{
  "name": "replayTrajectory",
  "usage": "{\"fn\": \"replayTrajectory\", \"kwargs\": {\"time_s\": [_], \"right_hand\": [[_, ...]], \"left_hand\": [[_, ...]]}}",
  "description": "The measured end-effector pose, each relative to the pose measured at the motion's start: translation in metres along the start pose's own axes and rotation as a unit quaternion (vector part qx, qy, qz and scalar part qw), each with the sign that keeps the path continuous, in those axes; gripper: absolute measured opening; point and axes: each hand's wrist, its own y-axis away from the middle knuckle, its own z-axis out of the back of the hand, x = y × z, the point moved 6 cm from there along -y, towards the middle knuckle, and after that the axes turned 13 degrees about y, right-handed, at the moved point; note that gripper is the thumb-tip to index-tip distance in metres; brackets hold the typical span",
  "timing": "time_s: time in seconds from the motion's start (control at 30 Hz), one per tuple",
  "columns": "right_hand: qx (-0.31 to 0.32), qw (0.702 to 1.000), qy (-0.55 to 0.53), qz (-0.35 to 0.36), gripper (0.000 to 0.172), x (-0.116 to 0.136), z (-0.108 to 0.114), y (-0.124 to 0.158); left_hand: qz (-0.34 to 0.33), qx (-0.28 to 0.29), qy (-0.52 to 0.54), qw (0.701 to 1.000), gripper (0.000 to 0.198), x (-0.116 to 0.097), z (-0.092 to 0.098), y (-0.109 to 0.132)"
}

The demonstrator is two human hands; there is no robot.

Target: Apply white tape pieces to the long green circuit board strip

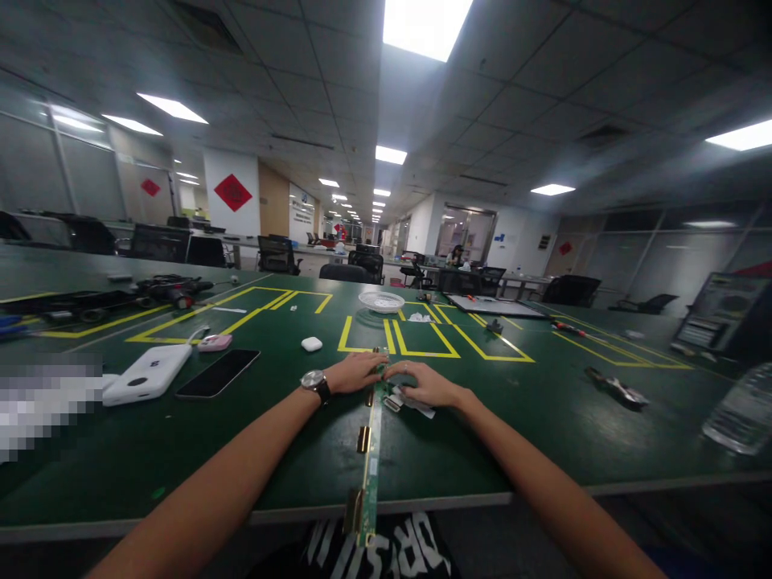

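Observation:
A long, narrow green circuit board [375, 466] with copper-coloured flaps along its left edge lies lengthwise before me. Its near end sticks out past the table's front edge. My left hand [355, 372], with a watch on the wrist, grips the far end from the left, fingers closed over it. From the right, my right hand [427, 386] has its fingers bent and closed on the same end; the fingertips partly hide what they touch. Under the right palm are a crumpled white sheet [422, 407] and a small connector-like piece [393, 402].
On the left are a white power bank [150, 374], a phone [220, 374], a pink case [215, 343] and a white earbud case [312, 344]. Ahead stands a white basket [381, 301]. On the right are a metal tool [616, 389] and a clear plastic bottle [741, 410].

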Motion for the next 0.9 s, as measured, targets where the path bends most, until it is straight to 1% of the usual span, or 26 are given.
{"fn": "replayTrajectory", "kwargs": {"time_s": [0.1, 0.17, 0.3, 0.43, 0.5, 0.57, 0.63, 0.67, 0.77, 0.9], "right_hand": [[0.023, 1.000, 0.004, 0.012, 0.050, 0.006, 0.001, 0.011], [0.035, 0.999, 0.024, 0.014, 0.046, 0.007, 0.000, 0.013], [0.026, 0.996, 0.084, -0.029, 0.034, -0.005, -0.001, 0.012], [0.013, 0.986, 0.146, -0.082, 0.032, -0.018, 0.000, 0.015], [0.009, 0.987, 0.145, -0.070, 0.036, -0.015, 0.001, 0.015], [0.008, 0.993, 0.114, -0.035, 0.037, -0.006, 0.000, 0.013], [0.006, 0.997, 0.078, -0.010, 0.032, 0.001, -0.001, 0.010], [0.003, 0.998, 0.066, -0.010, 0.026, 0.003, -0.002, 0.008], [-0.007, 0.996, 0.067, -0.056, 0.013, -0.002, -0.004, 0.005], [-0.029, 0.980, 0.120, -0.153, 0.014, -0.014, -0.007, 0.005]], "left_hand": [[0.016, 0.022, 0.003, 1.000, 0.038, 0.002, -0.004, 0.001], [0.020, 0.032, 0.006, 0.999, 0.037, 0.001, -0.004, 0.002], [0.021, 0.037, 0.011, 0.999, 0.040, -0.002, -0.001, 0.002], [0.015, 0.037, 0.017, 0.999, 0.040, -0.003, 0.002, 0.002], [0.014, 0.036, 0.020, 0.999, 0.040, -0.004, 0.002, 0.002], [0.015, 0.035, 0.023, 0.999, 0.040, -0.004, 0.002, 0.002], [0.016, 0.036, 0.025, 0.999, 0.040, -0.004, 0.002, 0.002], [0.017, 0.037, 0.026, 0.999, 0.039, -0.004, 0.002, 0.002], [0.019, 0.040, 0.029, 0.999, 0.037, -0.004, 0.002, 0.001], [0.021, 0.050, 0.033, 0.998, 0.037, -0.004, 0.001, 0.001]]}}
